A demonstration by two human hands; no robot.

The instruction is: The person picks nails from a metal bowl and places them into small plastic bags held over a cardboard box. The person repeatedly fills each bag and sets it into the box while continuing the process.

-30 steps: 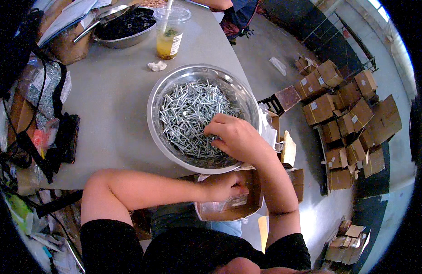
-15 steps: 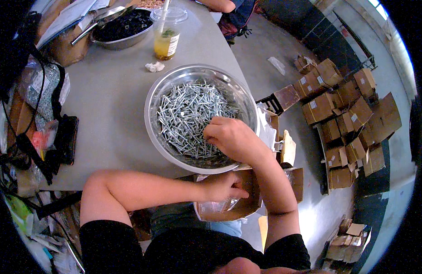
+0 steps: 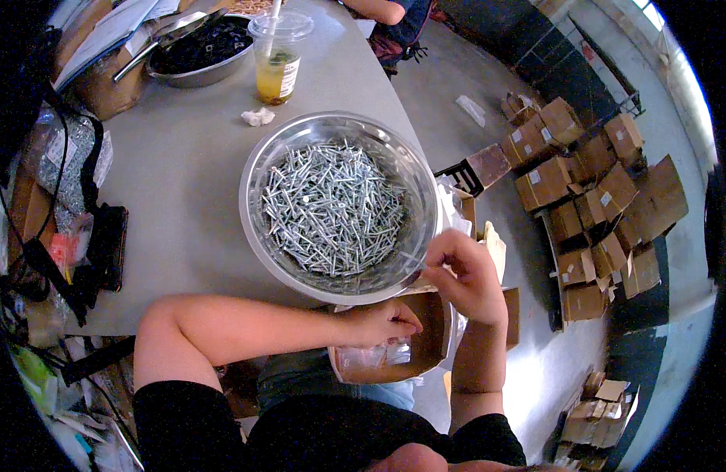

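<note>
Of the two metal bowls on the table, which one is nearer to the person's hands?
The large bowl of silver screws, at the table's near edge. Both hands, left and right, are beside its rim; the other bowl, holding dark pieces, stands at the far end.

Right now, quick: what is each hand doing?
Left hand: closed on a clear plastic bag.
Right hand: fingers curled at the bowl's rim; contents cannot be told.

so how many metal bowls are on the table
2. One big bowl full of screws sits mid-table, just ahead of the hands. A second bowl with dark contents is at the far edge, beside the drink cup. Clutter at left may hide others.
</note>
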